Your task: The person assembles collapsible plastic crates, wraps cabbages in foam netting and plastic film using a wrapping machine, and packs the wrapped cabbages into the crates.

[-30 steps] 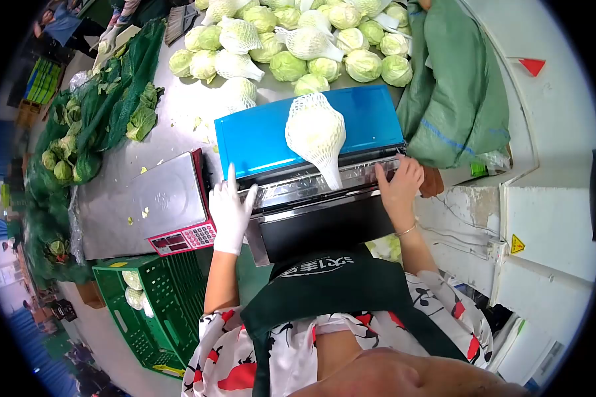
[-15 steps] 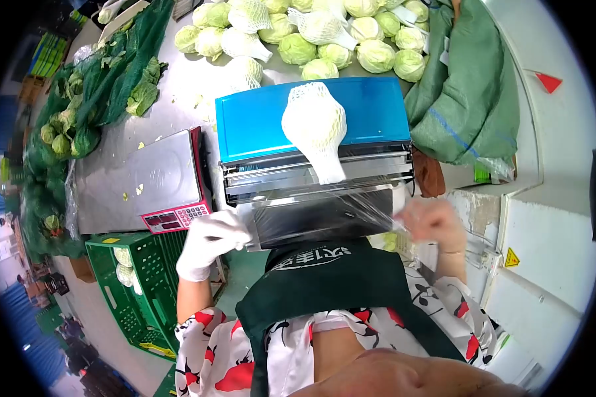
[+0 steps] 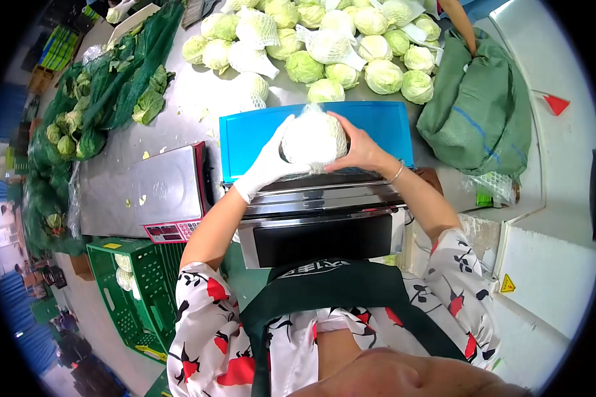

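Note:
A cabbage in white foam netting (image 3: 315, 137) is held between both my hands, above the blue top (image 3: 381, 122) of the wrapping machine. My left hand (image 3: 271, 159), in a white glove, grips its left side. The bare right hand (image 3: 361, 147) curls round its right side. Below the hands, toward my body, are the machine's metal rollers (image 3: 324, 197) and its black plate (image 3: 322, 239). How far the clear film extends around the cabbage is hard to see.
Loose and netted cabbages (image 3: 304, 66) lie at the back. A scale (image 3: 169, 185) is at the left, above a green crate (image 3: 139, 291). Green netting (image 3: 126, 86) holds more cabbages. Another person's arm (image 3: 458, 23) reaches to a green sack (image 3: 477, 106).
Both hands have moved from the rollers and the stretched film up to the netted cabbage and closed round it. Another person's arm now shows more fully at the top right.

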The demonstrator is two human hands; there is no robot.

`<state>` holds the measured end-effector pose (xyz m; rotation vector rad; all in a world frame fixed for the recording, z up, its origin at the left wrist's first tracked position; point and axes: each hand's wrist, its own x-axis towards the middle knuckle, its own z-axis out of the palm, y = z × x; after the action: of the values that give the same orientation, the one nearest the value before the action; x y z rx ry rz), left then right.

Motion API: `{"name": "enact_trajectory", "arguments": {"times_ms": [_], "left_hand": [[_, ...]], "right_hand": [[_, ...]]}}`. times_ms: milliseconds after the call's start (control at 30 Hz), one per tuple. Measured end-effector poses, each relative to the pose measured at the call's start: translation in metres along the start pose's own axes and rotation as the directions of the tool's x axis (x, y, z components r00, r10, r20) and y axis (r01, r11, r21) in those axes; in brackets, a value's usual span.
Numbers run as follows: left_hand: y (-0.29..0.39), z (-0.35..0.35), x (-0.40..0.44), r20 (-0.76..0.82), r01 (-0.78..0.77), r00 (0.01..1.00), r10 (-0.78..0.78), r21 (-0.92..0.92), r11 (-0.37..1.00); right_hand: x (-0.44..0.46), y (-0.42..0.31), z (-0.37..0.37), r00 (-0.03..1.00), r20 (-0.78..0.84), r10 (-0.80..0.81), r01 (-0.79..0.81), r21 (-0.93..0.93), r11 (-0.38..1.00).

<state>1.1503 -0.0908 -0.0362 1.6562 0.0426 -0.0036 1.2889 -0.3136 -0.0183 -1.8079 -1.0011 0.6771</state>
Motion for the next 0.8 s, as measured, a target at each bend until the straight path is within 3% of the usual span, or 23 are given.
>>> {"name": "enact_trajectory", "arguments": {"times_ms": [100,167,233,300,367,433,500,567,633,733,767,800], "left_hand": [[0.015,0.010,-0.027,0.005,0.204,0.978,-0.210,-0.250,0.946],[0.049,0.023,-0.052,0.073,0.236,0.972,-0.225,-0.228,0.945],[0.062,0.033,-0.084,0.174,0.274,0.956,-0.237,-0.233,0.933],[0.062,0.040,-0.129,0.381,0.494,0.838,-0.392,-0.220,0.841],[0.062,0.057,-0.161,0.469,0.437,0.820,-0.328,-0.144,0.888],[0.021,0.071,-0.185,0.588,0.794,0.572,-0.572,-0.223,0.565],[0.004,0.076,-0.183,0.579,0.867,0.468,-0.668,-0.154,0.474],[-0.004,0.087,-0.186,0.598,0.921,0.389,-0.700,-0.276,0.276],[-0.010,0.088,-0.201,0.609,0.892,0.452,-0.652,-0.332,0.308],[-0.017,0.081,-0.239,0.580,0.800,0.582,-0.570,-0.535,0.272],[0.001,0.081,-0.245,0.541,0.760,0.634,-0.552,-0.566,0.319],[0.003,0.088,-0.256,0.359,0.658,0.750,-0.555,-0.487,0.575]], "right_hand": [[-0.029,-0.013,0.021,0.970,0.003,0.245,-0.231,0.347,0.909],[-0.061,-0.033,0.030,0.963,-0.033,0.266,-0.248,0.269,0.931],[-0.102,-0.086,0.028,0.882,0.142,0.448,-0.469,0.342,0.814],[-0.150,-0.103,0.045,0.855,0.261,0.448,-0.517,0.382,0.766],[-0.188,-0.093,0.072,0.772,0.353,0.529,-0.634,0.377,0.675],[-0.213,-0.075,0.100,0.654,0.448,0.609,-0.756,0.383,0.531],[-0.213,-0.048,0.116,0.505,0.563,0.654,-0.862,0.364,0.353],[-0.204,-0.035,0.130,0.510,0.620,0.596,-0.845,0.492,0.211],[-0.210,-0.025,0.131,0.503,0.689,0.521,-0.841,0.529,0.113],[-0.245,-0.020,0.133,0.571,0.568,0.593,-0.755,0.647,0.106],[-0.255,-0.023,0.135,0.654,0.403,0.640,-0.726,0.571,0.383],[-0.267,-0.027,0.138,0.742,0.230,0.630,-0.660,0.421,0.623]]}}
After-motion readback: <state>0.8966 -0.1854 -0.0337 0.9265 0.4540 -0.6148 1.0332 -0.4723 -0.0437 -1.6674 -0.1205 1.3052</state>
